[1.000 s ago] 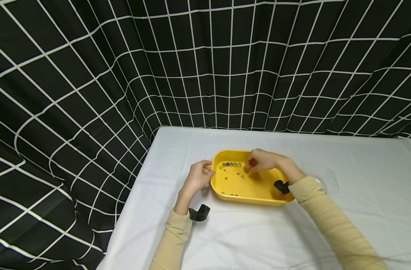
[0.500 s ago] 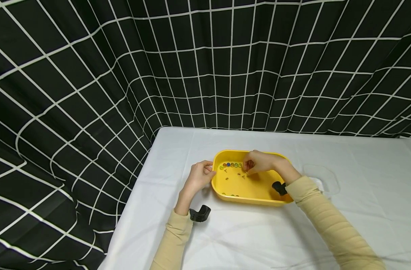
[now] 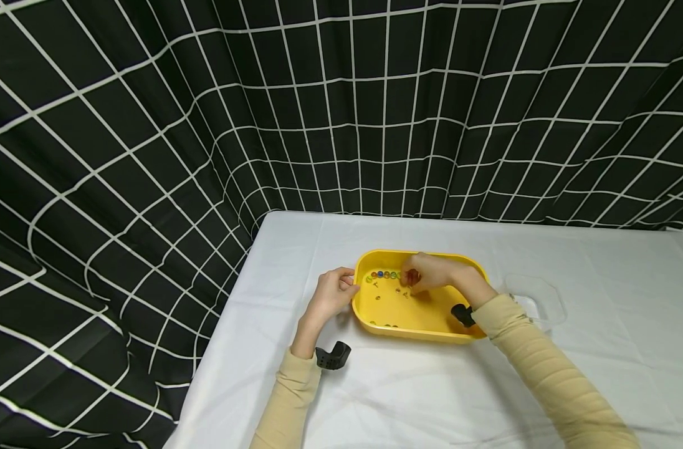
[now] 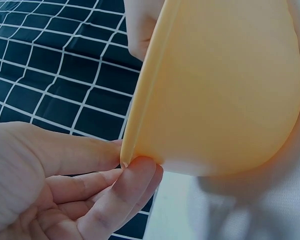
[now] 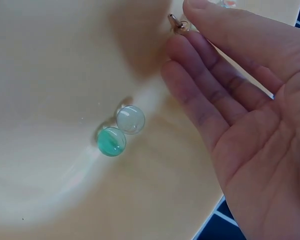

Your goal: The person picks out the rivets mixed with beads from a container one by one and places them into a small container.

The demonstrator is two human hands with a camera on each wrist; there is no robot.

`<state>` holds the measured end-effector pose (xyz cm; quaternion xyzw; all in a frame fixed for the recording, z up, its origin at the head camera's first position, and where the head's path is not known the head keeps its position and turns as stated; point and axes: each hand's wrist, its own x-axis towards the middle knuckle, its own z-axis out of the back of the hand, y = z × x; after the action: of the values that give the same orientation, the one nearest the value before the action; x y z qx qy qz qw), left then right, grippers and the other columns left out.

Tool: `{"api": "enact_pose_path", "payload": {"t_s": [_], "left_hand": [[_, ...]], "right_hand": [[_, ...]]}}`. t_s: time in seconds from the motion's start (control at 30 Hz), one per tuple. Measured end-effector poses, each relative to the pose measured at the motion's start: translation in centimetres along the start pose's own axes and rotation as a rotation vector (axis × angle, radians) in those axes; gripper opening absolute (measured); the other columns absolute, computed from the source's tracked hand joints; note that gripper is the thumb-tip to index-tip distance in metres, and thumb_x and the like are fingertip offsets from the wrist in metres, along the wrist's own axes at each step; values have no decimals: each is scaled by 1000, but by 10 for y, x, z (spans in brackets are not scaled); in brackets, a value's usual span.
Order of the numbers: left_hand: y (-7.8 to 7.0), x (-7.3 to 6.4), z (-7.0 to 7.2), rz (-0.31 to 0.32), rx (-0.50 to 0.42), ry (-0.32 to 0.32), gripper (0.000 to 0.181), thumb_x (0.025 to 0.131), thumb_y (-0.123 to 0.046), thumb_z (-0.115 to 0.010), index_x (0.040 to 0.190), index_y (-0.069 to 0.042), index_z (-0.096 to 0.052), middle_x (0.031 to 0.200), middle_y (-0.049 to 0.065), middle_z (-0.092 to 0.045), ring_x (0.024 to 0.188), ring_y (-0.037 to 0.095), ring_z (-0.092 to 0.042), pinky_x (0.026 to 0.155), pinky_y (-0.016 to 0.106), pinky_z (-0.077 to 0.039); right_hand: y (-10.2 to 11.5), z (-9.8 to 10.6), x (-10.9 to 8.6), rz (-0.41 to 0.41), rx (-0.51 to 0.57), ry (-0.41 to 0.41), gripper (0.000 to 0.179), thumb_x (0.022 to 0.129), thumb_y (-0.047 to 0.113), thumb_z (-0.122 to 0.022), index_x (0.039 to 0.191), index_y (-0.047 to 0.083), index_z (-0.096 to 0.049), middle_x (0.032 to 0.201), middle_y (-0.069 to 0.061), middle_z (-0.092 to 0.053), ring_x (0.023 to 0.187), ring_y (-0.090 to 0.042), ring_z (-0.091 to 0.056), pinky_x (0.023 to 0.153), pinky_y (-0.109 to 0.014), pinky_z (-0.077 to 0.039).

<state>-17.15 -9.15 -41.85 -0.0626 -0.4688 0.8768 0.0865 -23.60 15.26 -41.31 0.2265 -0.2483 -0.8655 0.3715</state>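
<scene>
My left hand (image 3: 331,293) pinches the left rim of a yellow plastic tub (image 3: 425,336). In the left wrist view, the thumb (image 4: 90,150) lies on one side of its wall and the fingers (image 4: 125,185) on the other. My right hand (image 3: 434,271) reaches down inside the tub. A small brass tack (image 5: 180,25) shows in the gap between its thumb and fingertips in the right wrist view; I cannot tell if they grip it. Several other tacks (image 3: 405,295) lie on the tub floor, left of that hand.
A row of coloured glass marbles (image 3: 380,274) runs along the tub's far wall. A green marble (image 5: 111,141) and a clear marble (image 5: 130,119) sit together on the floor. A clear plastic container (image 3: 534,299) stands right of the tub on the white-covered table (image 3: 296,249).
My right hand has shifted slightly left, toward the marble row, its fingertips staying low by the tacks. The left hand keeps its pinch on the rim. More of the clear container shows.
</scene>
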Motion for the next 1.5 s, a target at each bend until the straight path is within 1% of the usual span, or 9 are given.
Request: {"api": "enact_pose_path", "payload": {"t_s": [0.4, 0.53, 0.77, 1.0, 1.33, 1.5], "left_hand": [[-2, -1, 0, 5, 0, 3, 34, 86, -3, -63, 117, 8, -57, 90, 10, -59, 77, 17, -60, 63, 23, -51], [-2, -1, -1, 3, 0, 1, 34, 85, -3, -64, 117, 8, -57, 89, 10, -59, 76, 17, -60, 63, 22, -51], [-1, -2, -1, 3, 2, 2, 34, 86, -3, -63, 117, 8, -57, 91, 11, -60, 78, 18, -61, 64, 23, -52], [-1, -3, -1, -1, -12, 1, 35, 85, -2, -63, 117, 9, -56, 91, 12, -61, 78, 19, -63, 64, 24, -53], [0, -1, -1, 3, -2, 3, 34, 86, -3, -63, 118, 8, -56, 92, 12, -60, 78, 19, -62, 65, 24, -53], [-1, -2, -1, -10, 6, -3, 33, 86, -2, -62, 117, 8, -57, 91, 12, -61, 78, 19, -63, 65, 24, -52]], "right_hand": [[0, -3, 1, -2, -24, 10, 17, 71, -10, -68, 84, 1, -64, 77, -4, -59, 70, -17, -52, 63, -23, -47], [0, -5, 0, -2, -38, 14, 18, 70, -11, -68, 82, 1, -63, 75, -5, -57, 68, -16, -50, 61, -23, -45], [-1, -7, -1, -30, -18, 32, 17, 70, -12, -67, 77, 2, -60, 70, -5, -53, 64, -11, -45, 57, -21, -39], [-3, -7, -1, 0, -12, 38, 16, 71, -13, -65, 73, 1, -59, 66, -4, -52, 60, -8, -43, 55, -20, -37], [-1, -6, -3, 13, -18, 47, 14, 73, -12, -63, 70, 2, -60, 64, -3, -53, 58, -6, -43, 55, -18, -37], [-2, -6, -4, 12, -22, 48, 15, 73, -11, -62, 68, 2, -60, 62, 0, -52, 56, -5, -43, 54, -18, -36]]}}
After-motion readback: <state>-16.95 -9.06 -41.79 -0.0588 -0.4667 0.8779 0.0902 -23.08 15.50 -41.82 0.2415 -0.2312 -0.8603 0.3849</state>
